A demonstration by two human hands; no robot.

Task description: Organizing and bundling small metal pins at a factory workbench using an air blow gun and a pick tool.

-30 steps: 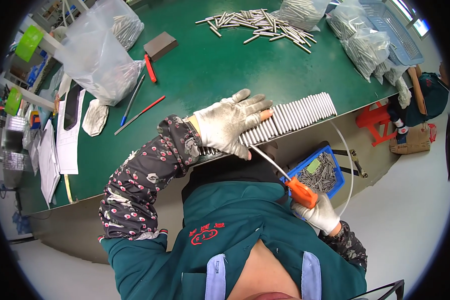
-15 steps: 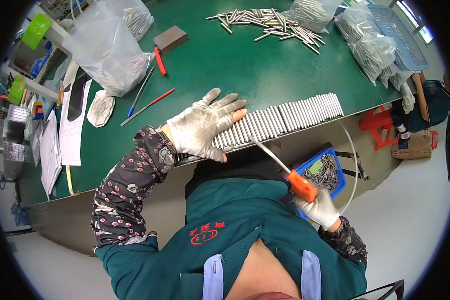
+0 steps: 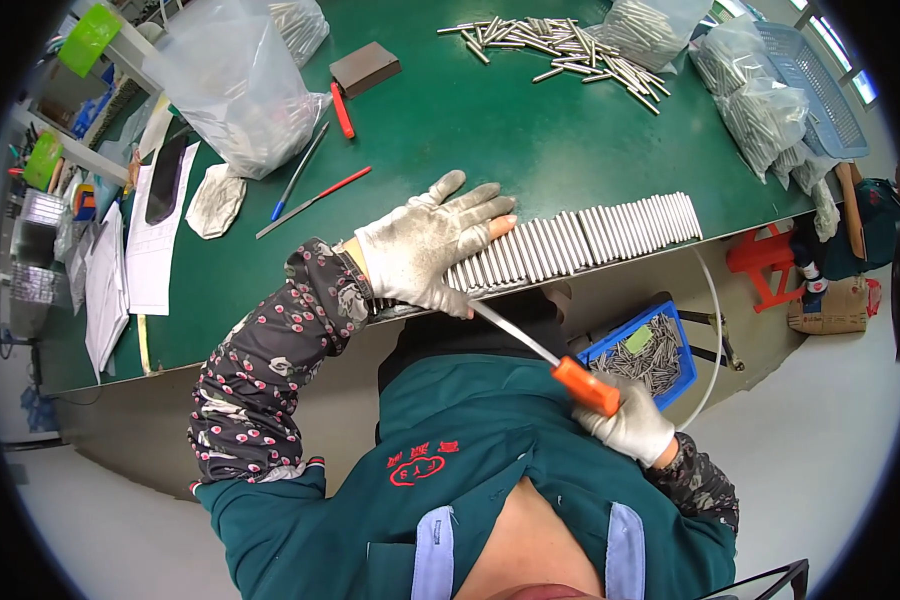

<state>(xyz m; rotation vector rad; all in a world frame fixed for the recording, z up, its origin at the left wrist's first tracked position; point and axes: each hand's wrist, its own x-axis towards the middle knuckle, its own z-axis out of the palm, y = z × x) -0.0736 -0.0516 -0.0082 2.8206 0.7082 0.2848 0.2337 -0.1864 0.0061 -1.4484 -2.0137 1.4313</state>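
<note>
A long row of metal pins lies side by side along the table's near edge. My gloved left hand rests flat across the row's left part, fingers spread, hiding some pins. In my gloved right hand, below the table edge, is an orange air blow gun with a long, thin metal nozzle. Its tip reaches up to the left, close beside my left thumb. Behind the right hand, a white hose curves up to the table edge; where it joins the gun is hidden.
Loose pins are heaped at the back of the green table. Bags of pins and a blue basket stand at far right. A blue crate of pins sits below. Left lie a file, pen and red-handled tool.
My right hand has drawn the blow gun slightly left and down, so its nozzle tip has gone from the row's middle to beside my left thumb. The left hand stays flat on the pins.
</note>
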